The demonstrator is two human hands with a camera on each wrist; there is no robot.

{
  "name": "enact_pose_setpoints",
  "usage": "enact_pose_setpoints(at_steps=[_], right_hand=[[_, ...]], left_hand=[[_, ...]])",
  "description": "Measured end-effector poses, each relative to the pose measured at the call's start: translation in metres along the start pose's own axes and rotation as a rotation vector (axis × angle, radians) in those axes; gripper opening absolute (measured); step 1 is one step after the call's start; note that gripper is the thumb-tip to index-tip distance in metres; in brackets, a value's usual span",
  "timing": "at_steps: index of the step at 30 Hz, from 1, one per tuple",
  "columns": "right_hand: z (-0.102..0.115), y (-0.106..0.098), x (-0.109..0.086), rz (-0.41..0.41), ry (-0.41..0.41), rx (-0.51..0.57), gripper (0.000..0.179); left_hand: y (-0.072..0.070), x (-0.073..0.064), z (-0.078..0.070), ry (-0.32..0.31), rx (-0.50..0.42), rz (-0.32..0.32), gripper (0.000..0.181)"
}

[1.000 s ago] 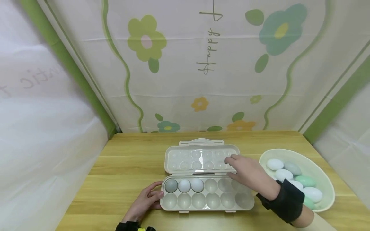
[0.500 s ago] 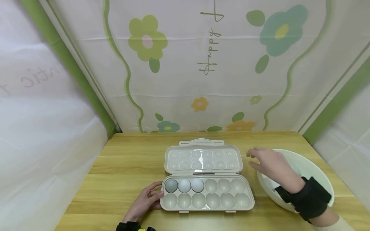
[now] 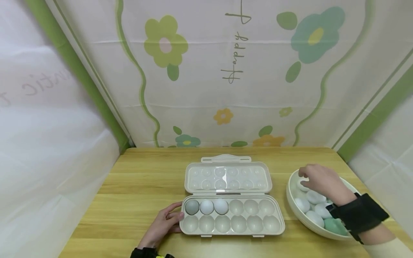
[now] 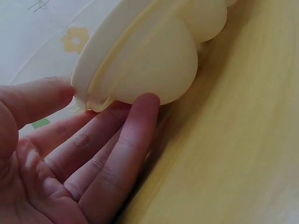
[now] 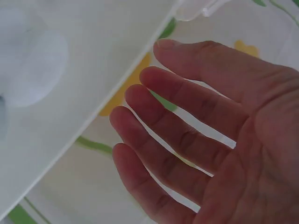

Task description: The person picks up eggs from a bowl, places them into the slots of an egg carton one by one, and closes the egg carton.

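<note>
A cream plastic egg carton lies on the wooden table with its lid folded back. In its far row, at the left end, sit a grey-green egg and two whitish eggs. At the carton's left end my left hand grips it, thumb at the rim and fingers against the side and underside, as the left wrist view shows. My right hand hovers over the cream bowl, fingers loosely bent and holding nothing. Several white eggs and a green egg lie in the bowl, partly hidden by that hand.
The wooden table meets a white flowered cloth at the back. Cloth walls stand at both sides. The bowl is to the right of the carton, with a narrow strip of table between them.
My right hand has moved right, from above the carton's right end to over the bowl. The left hand stays at the carton's left end.
</note>
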State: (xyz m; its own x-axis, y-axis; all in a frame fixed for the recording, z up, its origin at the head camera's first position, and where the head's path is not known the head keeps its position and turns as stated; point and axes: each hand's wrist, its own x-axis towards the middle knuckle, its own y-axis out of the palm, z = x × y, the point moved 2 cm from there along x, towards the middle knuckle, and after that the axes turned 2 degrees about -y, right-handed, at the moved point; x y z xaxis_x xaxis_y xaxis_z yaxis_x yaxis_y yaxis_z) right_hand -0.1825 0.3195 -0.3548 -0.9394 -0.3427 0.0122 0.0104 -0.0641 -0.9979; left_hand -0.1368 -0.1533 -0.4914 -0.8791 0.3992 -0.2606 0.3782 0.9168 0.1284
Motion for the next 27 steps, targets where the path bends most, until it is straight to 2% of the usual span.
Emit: enact_pose_setpoints(at_steps=[5, 11, 15, 20, 27], right_hand=[[-0.022, 0.013, 0.005, 0.091, 0.012, 0.043, 0.027], [-0.031, 0.027, 0.008, 0.119, -0.043, 0.106, 0.032], [-0.029, 0.036, 0.009, 0.101, -0.068, 0.09, 0.033], [-0.025, 0.04, 0.01, 0.047, -0.091, -0.009, 0.028], [-0.022, 0.04, 0.01, 0.014, -0.049, -0.028, 0.031]], left_hand=[[0.002, 0.0, -0.001, -0.007, 0.01, -0.023, 0.059], [0.002, 0.001, -0.002, -0.017, 0.008, -0.036, 0.061], [0.003, 0.002, -0.002, -0.016, 0.001, -0.036, 0.061], [0.002, 0.001, -0.001, -0.012, -0.001, -0.029, 0.061], [0.002, 0.0, 0.0, -0.016, -0.002, -0.034, 0.061]])
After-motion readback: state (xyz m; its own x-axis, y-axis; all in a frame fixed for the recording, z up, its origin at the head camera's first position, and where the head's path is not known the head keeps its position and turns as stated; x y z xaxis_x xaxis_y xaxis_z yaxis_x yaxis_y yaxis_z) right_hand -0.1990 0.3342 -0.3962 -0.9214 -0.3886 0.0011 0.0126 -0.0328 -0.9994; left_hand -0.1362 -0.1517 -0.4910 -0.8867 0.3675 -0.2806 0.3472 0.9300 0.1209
